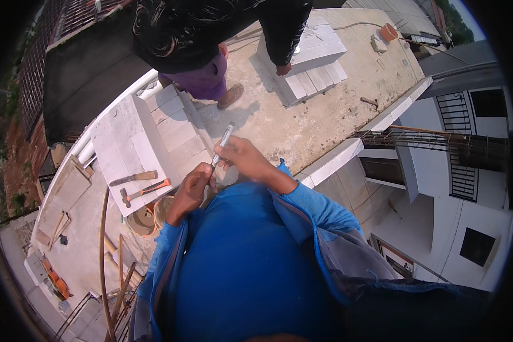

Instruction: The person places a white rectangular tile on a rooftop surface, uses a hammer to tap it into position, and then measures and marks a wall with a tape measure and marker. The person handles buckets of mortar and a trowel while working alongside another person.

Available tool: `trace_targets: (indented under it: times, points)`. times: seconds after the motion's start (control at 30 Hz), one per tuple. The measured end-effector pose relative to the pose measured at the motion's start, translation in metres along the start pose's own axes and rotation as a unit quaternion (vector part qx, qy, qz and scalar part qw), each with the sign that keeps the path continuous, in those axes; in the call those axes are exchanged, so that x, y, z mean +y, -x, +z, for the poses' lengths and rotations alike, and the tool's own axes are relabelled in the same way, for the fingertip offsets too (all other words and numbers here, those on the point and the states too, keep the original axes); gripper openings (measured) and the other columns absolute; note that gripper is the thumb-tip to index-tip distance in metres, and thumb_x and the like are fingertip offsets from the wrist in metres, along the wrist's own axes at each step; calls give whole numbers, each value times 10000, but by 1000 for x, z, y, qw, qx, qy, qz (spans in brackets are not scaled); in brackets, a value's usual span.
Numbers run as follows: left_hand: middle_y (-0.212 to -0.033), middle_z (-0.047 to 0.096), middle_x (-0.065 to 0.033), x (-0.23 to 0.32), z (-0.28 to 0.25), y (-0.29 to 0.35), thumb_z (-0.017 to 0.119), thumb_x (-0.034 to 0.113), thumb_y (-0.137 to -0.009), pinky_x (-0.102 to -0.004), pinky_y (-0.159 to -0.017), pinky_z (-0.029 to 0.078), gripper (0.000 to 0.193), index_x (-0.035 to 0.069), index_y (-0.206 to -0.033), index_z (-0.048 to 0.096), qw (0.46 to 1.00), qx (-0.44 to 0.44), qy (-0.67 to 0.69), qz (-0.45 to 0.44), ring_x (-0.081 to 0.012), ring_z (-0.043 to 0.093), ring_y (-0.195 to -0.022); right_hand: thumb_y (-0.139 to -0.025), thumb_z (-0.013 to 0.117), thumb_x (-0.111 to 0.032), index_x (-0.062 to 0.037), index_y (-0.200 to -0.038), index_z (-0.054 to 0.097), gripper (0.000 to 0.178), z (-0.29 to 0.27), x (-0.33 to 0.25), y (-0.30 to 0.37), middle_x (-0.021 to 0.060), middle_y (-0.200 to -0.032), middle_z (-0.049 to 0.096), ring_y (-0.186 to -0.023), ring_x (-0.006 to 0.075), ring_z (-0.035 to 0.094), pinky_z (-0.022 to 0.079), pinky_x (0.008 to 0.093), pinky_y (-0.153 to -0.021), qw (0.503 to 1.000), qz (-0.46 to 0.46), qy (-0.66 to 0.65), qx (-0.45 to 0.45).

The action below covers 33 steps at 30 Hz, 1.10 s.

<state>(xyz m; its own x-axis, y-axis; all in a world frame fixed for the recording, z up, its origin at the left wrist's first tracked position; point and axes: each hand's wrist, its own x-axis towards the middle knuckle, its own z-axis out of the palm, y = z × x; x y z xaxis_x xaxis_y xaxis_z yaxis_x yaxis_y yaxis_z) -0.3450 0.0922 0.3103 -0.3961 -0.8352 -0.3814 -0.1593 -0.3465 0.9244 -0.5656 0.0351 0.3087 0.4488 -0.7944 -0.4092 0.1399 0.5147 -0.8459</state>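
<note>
One slim silvery piece (227, 133), slanting up and away

Through the head camera I am seeing a blue shirt (228, 256) filling the lower middle. Just beyond it, the left hand (193, 187) is bending its fingers in at the piece's lower end; whether they are gripping it, I cannot tell. The right hand (244, 159) is pinching the piece near its middle, fingers closed on it, so this hand is having the surer hold. The relation I am reading: the long axis is running from the left fingertips upward and slightly rightward, the free end pointing away from the shirt.

Off to the left, a stack of pale blocks (119, 137) is carrying a hammer (145, 192) and a wooden-handled blade (134, 178), both lying apart from the piece. Farther out, a co-worker (211, 28) is standing, the co-worker's hand (283, 69) hanging beside a second block stack (319, 57). An orange bucket (389, 32) is sitting beyond that.
</note>
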Motion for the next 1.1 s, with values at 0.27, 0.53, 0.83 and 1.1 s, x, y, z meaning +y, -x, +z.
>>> trace_targets:
  times: [0.27, 0.53, 0.83, 1.1]
  points:
    - [-825, 630, -63, 3, -11, -8, 392, 443, -1171, -339, -793, 519, 472, 50, -1007, 595, 990, -118, -79, 12, -175, 643, -798, -1094, 661, -307, -42, -1176, 647, 278, 22, 13, 37, 23, -936, 688, -846, 88, 668, 567, 258, -726, 991, -41, 14, 130]
    - [-758, 550, -45, 34, 34, -58, 385, 429, -1179, -336, -711, 496, 499, 36, -939, 578, 992, -52, -98, 64, -178, 597, -711, -1104, 646, -285, -12, -1196, 615, 290, -27, 4, 36, 48, -945, 682, -829, 115, 688, 581, 280, -726, 970, -152, -49, 186]
    - [-774, 505, -5, 83, 83, -161, 477, 418, -1154, -294, -652, 442, 460, 54, -891, 575, 981, 37, 179, -57, -144, 527, -680, -1107, 632, -222, -8, -1182, 589, 231, -205, -94, 54, 82, -970, 677, -813, 149, 680, 595, 325, -725, 899, -333, 56, 277]
    - [-686, 500, -34, 170, 149, -231, 419, 443, -1165, -329, -615, 430, 568, 26, -800, 544, 995, 86, -45, 5, -152, 494, -627, -864, 756, -63, -96, -1130, 603, 308, -278, -163, 45, 100, -1025, 606, -865, 325, 705, 573, 435, -640, 714, -295, 623, 124]
